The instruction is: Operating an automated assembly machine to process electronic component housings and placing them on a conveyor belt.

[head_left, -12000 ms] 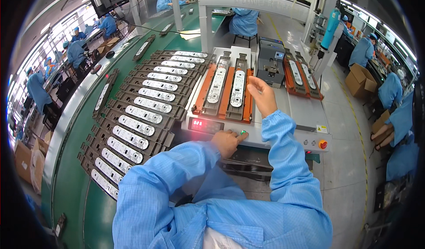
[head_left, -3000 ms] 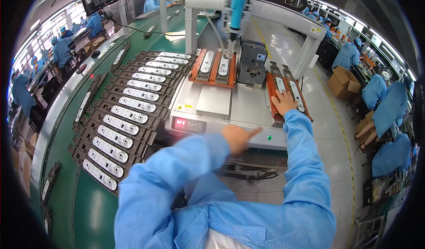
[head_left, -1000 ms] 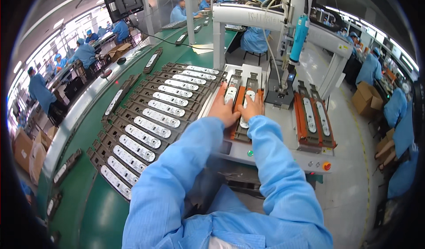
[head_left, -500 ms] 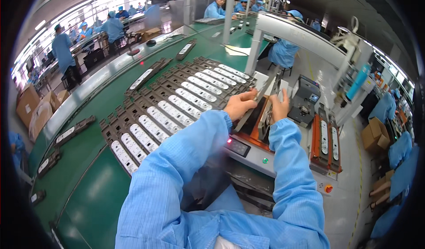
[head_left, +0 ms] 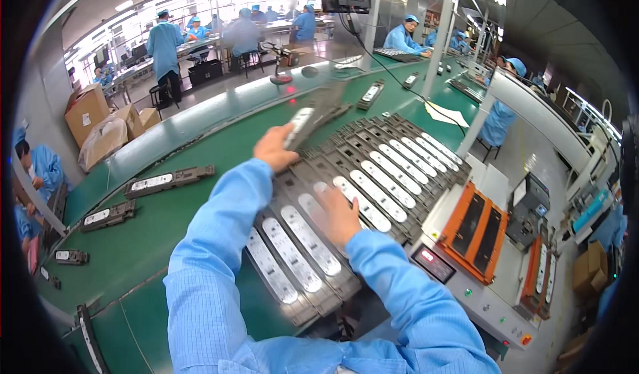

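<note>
Holds a dark carrier (head_left: 321,108) with a white board (head_left: 301,120) in the left hand (head_left: 275,149), clamped near one end between thumb and fingers and extending, blurred, beyond them. Has the right hand (head_left: 338,217) over a row of loaded carriers (head_left: 381,193), right of the left grip; cannot tell, for blur, fingers apart from fingers clamped. Has an orange fixture (head_left: 474,233) farther right, and separate carriers (head_left: 170,181) on a green surface (head_left: 150,241) left of the left grip.

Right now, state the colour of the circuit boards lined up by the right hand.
The circuit boards are white with small dark marks, best seen in the head view.
</note>
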The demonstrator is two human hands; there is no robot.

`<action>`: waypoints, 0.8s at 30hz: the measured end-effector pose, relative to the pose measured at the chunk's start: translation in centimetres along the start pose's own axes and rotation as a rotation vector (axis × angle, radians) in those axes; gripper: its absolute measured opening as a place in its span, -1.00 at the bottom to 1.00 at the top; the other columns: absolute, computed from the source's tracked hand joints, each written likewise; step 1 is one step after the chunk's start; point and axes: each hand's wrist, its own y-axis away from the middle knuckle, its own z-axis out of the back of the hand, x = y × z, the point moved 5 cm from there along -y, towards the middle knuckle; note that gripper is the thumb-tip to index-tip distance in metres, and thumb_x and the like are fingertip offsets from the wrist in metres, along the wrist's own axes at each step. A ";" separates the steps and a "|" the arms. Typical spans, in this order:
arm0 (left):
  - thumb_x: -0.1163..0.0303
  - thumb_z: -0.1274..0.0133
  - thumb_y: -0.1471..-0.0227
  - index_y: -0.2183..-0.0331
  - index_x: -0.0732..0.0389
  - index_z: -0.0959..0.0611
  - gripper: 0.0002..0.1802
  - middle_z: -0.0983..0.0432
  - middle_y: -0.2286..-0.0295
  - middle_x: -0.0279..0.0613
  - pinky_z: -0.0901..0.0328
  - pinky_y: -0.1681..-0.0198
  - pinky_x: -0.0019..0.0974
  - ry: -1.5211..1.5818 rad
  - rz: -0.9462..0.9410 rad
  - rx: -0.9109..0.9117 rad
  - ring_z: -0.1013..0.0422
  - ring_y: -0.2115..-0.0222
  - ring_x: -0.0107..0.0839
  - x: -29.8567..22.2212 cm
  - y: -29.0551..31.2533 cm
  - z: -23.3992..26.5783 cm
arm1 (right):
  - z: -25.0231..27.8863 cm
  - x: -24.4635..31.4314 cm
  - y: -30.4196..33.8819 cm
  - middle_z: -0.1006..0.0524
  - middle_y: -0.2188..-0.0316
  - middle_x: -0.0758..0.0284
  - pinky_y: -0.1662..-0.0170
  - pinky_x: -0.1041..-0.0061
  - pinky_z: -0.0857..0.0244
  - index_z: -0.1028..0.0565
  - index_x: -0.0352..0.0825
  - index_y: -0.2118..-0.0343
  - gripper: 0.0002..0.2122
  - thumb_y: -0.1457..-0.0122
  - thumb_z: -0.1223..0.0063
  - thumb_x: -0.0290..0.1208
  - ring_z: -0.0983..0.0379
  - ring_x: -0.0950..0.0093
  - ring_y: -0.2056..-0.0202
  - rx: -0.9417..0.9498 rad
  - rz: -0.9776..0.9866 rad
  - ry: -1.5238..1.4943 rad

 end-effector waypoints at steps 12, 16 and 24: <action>0.27 -0.32 0.26 -0.28 -0.06 -0.09 0.11 -0.21 -0.15 0.03 -0.17 -0.18 -0.21 -0.039 0.212 0.362 -0.25 -0.12 -0.11 17.9 -1.9 -5.4 | 0.9 1.2 3.0 -0.08 -0.27 0.10 -0.20 -0.24 0.27 -0.30 -0.02 -0.19 -0.39 -0.07 -0.05 0.09 0.12 0.14 -0.32 0.156 0.066 0.063; 0.33 -0.33 0.22 -0.29 0.07 -0.03 0.13 -0.13 -0.20 0.06 -0.12 -0.19 -0.19 -0.059 0.185 0.506 -0.15 -0.19 -0.16 21.2 -1.7 2.8 | 1.5 0.8 2.8 -0.08 -0.26 0.10 -0.20 -0.24 0.26 -0.30 -0.01 -0.19 -0.38 -0.06 -0.05 0.09 0.11 0.13 -0.32 0.144 0.069 0.074; 0.51 -0.27 0.29 -0.17 -0.12 -0.26 -0.05 -0.36 -0.02 -0.18 -0.12 -0.19 0.07 -0.666 0.489 0.442 -0.23 -0.10 -0.12 27.9 7.2 5.9 | 0.6 1.1 1.4 -0.08 -0.27 0.10 -0.22 -0.21 0.29 -0.29 -0.02 -0.20 -0.38 -0.09 -0.01 0.12 0.11 0.18 -0.32 0.111 0.025 0.063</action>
